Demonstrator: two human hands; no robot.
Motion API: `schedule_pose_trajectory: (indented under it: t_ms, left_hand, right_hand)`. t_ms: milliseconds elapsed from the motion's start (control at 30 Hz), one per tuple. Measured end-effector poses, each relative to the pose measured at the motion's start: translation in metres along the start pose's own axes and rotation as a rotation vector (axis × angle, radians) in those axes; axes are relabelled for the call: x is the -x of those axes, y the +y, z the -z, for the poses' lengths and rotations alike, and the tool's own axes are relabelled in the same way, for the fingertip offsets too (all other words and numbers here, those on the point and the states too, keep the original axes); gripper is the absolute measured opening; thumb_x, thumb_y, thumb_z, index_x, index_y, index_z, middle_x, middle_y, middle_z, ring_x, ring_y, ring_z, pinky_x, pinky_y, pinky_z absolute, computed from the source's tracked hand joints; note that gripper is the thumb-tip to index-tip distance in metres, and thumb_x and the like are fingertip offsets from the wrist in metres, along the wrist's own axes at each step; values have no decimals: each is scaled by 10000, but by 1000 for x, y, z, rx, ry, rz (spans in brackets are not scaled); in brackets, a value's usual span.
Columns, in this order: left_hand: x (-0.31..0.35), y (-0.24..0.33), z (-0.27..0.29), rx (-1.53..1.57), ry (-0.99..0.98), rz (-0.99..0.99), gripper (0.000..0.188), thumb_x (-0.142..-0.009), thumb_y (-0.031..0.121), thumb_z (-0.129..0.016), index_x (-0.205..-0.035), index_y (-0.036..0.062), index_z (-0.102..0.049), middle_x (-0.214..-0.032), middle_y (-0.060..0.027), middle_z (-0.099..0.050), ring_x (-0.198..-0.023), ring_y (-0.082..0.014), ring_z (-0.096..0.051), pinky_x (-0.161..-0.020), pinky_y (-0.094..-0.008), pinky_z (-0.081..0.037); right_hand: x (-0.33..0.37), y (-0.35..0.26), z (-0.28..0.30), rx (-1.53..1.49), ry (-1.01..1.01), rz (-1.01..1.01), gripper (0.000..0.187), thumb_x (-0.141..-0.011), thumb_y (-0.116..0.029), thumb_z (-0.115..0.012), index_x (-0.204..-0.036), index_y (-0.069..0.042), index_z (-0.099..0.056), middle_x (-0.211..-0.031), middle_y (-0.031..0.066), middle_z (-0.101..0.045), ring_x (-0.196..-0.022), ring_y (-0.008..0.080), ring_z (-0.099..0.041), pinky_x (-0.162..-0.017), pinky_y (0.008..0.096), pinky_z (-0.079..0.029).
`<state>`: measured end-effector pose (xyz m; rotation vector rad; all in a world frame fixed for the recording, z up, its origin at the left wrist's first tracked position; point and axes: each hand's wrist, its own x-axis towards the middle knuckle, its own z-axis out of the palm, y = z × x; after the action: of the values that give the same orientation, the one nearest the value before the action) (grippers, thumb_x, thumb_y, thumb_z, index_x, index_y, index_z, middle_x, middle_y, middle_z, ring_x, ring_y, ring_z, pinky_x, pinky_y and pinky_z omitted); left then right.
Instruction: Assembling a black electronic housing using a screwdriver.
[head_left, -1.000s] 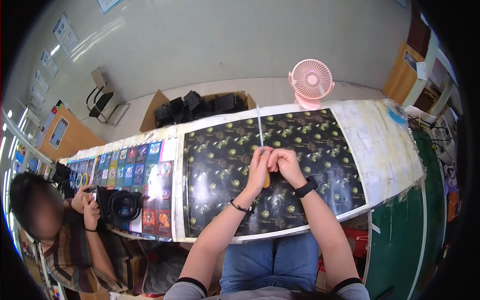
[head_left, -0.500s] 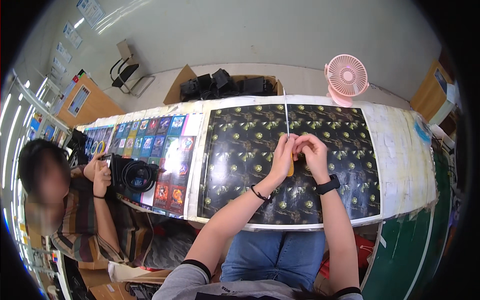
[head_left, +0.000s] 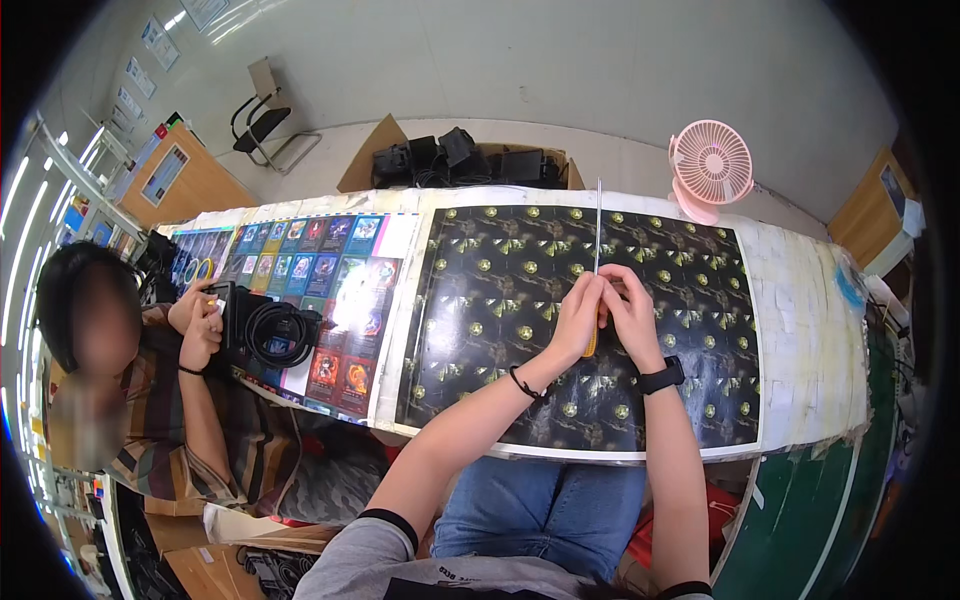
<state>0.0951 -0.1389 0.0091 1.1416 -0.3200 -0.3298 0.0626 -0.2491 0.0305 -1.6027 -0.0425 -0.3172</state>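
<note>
My left hand [head_left: 577, 312] is closed round a long, thin metal tool [head_left: 598, 228] with a yellow-orange handle [head_left: 590, 345]. The shaft points away from me, past the far edge of the printed sheet; I cannot tell whether it is a blade or a rod. My right hand [head_left: 628, 308] is closed, its fingers bent and touching the left fingers by the handle. What its fingertips pinch is hidden. Both hands are above a large dark sheet [head_left: 480, 355] with a repeated gold-green pattern, which lies flat on the table.
A pink fan [head_left: 712, 165] stands at the table's far right edge. To the left lies a sheet of colourful cards [head_left: 300, 270], under a black device with coiled cable [head_left: 275, 335] held by a seated person [head_left: 200, 430]. Beyond the table is a cardboard box [head_left: 365, 160] of black items.
My hands have drawn closer together around the tool, and the right fingers now touch the left. The whole view has shifted slightly. The tool still points away from me.
</note>
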Motion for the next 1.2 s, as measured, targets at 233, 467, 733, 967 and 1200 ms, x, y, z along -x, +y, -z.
schedule_pose_trajectory:
  t_ms: [233,467,733,967,1200]
  left_hand:
    - [1,1,-2,-35,-20,-26,323,-1034,339,-396,-918,62,-513,-678,15,-463,-566,-70,-458,-512,-222,-378]
    - [0,-1,1,-63,-79,7,327,-1045,368,-369,-1063,75,-514,-721,13,-463,-597,-72,-460,-556,-220,-393]
    - [-1,-2,1,-13,-69,5,271,-1048,323,-384,-1064,80,-502,-706,20,-449,-585,-70,-449,-544,-213,-389]
    - [-5,0,5,-102,52,-14,123,-992,184,-537,-1032,69,-518,-689,23,-479,-550,-52,-465,-512,-212,-395]
    - [-4,7,2,-243,40,19,139,-975,190,-563,-996,57,-527,-714,21,-509,-566,-54,-495,-524,-218,-412]
  right_hand:
    - [-1,1,-1,35,-11,8,262,-1015,-186,-463,-1173,-20,-590,-747,-4,-559,-566,49,-500,-505,202,-416]
    - [0,-3,-2,22,-6,-46,264,-1013,-186,-466,-1175,-20,-591,-722,-11,-553,-559,45,-499,-495,203,-403]
    - [1,-5,-1,27,21,-30,245,-1004,-182,-498,-1160,-19,-593,-785,4,-588,-593,50,-526,-525,202,-430]
    - [-1,-8,6,318,180,120,134,-910,-102,-641,-1025,-33,-656,-911,38,-657,-725,83,-619,-602,214,-488]
    - [2,-19,14,544,191,245,110,-864,-86,-679,-964,-40,-676,-878,50,-654,-623,121,-585,-555,250,-459]
